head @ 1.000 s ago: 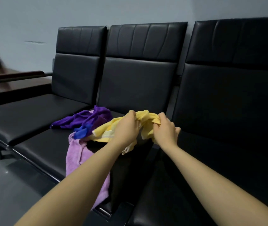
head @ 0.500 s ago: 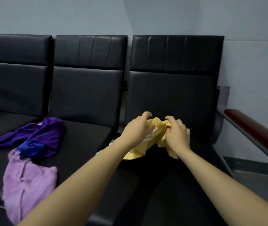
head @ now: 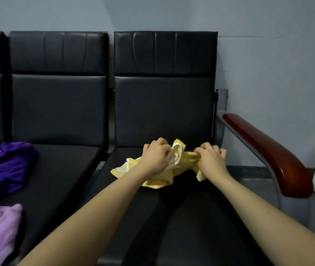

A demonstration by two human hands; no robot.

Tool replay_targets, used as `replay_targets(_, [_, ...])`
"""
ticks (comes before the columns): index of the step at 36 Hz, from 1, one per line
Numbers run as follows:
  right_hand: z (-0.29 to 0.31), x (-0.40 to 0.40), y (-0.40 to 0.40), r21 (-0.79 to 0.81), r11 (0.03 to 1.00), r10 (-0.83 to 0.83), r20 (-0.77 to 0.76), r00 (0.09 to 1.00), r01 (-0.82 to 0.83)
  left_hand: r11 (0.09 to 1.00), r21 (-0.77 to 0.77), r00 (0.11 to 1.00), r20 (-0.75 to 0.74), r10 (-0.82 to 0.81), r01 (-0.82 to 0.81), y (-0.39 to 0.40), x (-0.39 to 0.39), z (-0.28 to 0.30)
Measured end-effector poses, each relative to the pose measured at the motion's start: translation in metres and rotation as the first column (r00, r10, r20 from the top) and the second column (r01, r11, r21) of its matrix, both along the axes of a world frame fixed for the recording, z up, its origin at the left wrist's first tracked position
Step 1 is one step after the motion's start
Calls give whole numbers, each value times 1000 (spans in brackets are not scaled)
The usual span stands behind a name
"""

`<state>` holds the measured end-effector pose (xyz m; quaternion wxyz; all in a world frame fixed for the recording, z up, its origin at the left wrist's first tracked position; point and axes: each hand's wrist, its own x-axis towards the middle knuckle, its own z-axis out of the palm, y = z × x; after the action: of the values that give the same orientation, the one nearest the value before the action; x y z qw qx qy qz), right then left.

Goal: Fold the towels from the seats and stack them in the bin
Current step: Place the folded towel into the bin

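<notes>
Both the left hand point(head: 155, 158) and right hand point(head: 211, 160) pinch the bunched yellow towel point(head: 158, 179) mid-frame on the right seat point(head: 191, 217). Looks like the spreading step; next, pull it flat to fold.

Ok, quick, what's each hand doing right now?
Left hand: closed, gripping the crumpled yellow terry towel.
Right hand: closed, gripping the same towel's other end.
</notes>
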<state>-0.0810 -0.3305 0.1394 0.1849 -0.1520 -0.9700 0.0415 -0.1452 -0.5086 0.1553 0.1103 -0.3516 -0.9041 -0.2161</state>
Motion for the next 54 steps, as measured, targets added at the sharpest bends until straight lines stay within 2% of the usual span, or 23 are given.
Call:
replay_targets(2, [-6, -1, 5, -42, 999, 0, 17, 1000, 1, 999, 35, 996, 76, -43, 41, -2, 1, -2])
replay_targets(4, [-14, 0, 9, -124, 992, 31, 47, 998, -25, 999, 40, 990, 140, -21, 15, -6, 2, -4])
replay_targets(7, [-27, 3, 9, -150, 981, 138, 97, 986, -123, 985, 98, 966, 232, 118, -144, -11, 1, -7])
replay_targets(9, [-34, 4, 5, -158, 969, 204, 67, 977, -192, 964, 127, 949, 246, 197, -233, -13, 0, -9])
replay_targets(12, [-36, 5, -7, -165, 948, 288, 84, 954, -272, 948, 87, 942, 169, 289, -306, -16, 0, -8])
replay_targets(15, [-34, 3, -14, -40, 943, 331, 247, 911, -332, 938, 66, 940, 21, 340, -341, -23, -4, -8])
replay_targets(17, [-34, 1, -16, 24, 923, 355, 332, 874, -384, 926, 91, 929, -27, 370, -367, -30, -8, -5])
replay_targets(21, [-33, 3, -16, -115, 916, 399, 364, 841, -385, 891, 137, 897, -39, 441, -432, -50, -14, 2])
replay_targets(25, [-31, 2, -17, -316, 864, 483, 304, 821, -392, 900, 153, 911, -3, 413, -408, -61, -16, -4])
replay_targets(28, [-29, 0, -26, -382, 830, 530, 309, 790, -407, 894, 50, 895, 9, 446, -446, -60, -10, -14])
replay_targets(31, [-29, -2, -40, -453, 806, 506, 195, 840, -380, 898, -181, 916, -98, 390, -402, -58, -6, -26])
replay_targets(35, [-35, -13, -51, -260, 912, 354, 111, 929, -316, 895, -390, 962, 68, 264, -218, -54, 2, -36])
replay_targets(39, [-47, -25, -53, -213, 941, 314, 265, 912, -262, 813, -571, 953, 167, 252, -115, -59, 8, -49])
replay_targets(43, [-58, -30, -54, -172, 958, 282, 423, 861, -229, 815, -563, 940, 187, 287, -137, -66, 1, -62])
replay_targets(45, [-54, -32, -56, -119, 964, 267, 409, 872, -239, 824, -540, 943, 152, 295, -170, -66, -6, -67])
replay_targets(49, [-39, -35, -63, -66, 963, 264, 420, 868, -261, 826, -471, 947, -67, 315, -309, -65, -20, -72])
replay_targets(52, [-37, -36, -64, -89, 964, 264, 415, 871, -250, 796, -403, 891, -233, 389, -452, -65, -25, -74])
replay_targets(54, [-41, -37, -65, -116, 975, 218, 328, 919, -190, 789, -329, 848, -314, 427, -519, -66, -28, -76])
